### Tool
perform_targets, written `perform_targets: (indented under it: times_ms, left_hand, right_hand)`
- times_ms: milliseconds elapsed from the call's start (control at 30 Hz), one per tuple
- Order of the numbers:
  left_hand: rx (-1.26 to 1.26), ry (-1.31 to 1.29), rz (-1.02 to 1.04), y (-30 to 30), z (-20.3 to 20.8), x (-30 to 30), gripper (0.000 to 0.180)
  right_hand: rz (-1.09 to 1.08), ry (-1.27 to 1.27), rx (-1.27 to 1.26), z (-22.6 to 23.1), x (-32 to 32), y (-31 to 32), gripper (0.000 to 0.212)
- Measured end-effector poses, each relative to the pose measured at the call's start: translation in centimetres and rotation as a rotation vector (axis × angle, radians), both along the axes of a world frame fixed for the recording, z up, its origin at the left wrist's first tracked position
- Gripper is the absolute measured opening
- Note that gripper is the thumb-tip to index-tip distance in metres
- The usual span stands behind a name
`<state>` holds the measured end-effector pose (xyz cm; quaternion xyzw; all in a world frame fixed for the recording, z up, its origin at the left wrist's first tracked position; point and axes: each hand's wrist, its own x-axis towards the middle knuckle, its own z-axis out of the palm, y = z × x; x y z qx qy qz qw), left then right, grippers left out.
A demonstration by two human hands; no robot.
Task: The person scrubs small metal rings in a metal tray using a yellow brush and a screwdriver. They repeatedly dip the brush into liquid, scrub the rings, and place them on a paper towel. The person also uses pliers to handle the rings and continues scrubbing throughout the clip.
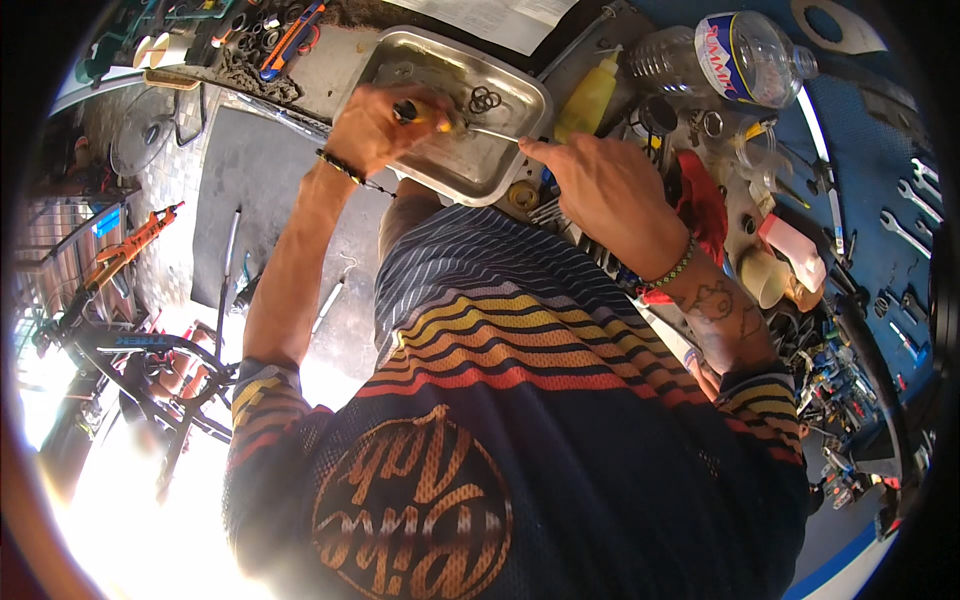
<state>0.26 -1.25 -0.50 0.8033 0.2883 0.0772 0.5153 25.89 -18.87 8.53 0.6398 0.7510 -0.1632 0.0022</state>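
Note:
My left hand (385,125) is over a metal tray (520,80), its fingers wrapped round a black-and-yellow handle. A thin metal shaft (492,133) runs from that handle toward the right, like a slim screwdriver or pick. At the shaft's far end is the index fingertip of my right hand (610,185), at the tray's right rim. The other fingers of that hand are curled under, and whether they hold anything is hidden. Several black rubber rings (484,99) lie in the tray, which looks wet.
Right of the tray are a yellow squeeze bottle (590,98), a clear plastic bottle (715,62), a red cloth (703,205) and crowded tools. Wrenches (905,233) hang on a blue board. A blue-and-orange cutter (290,42) lies back left. A bicycle frame (150,345) stands at left.

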Motion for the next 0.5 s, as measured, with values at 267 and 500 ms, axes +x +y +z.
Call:
perform_targets:
  times_ms: [267,500]
  left_hand:
    - [0.059,0.035,-0.050,0.8,0.6,1.1,0.022]
    - [0.008,-0.046,-0.161,1.6,-0.1,1.7,0.024]
  right_hand:
    - [-0.027,-0.025,-0.025,0.2,-0.8,0.1,0.028]
    - [-0.024,-0.020,-0.003,0.0,-0.6,0.2,0.032]
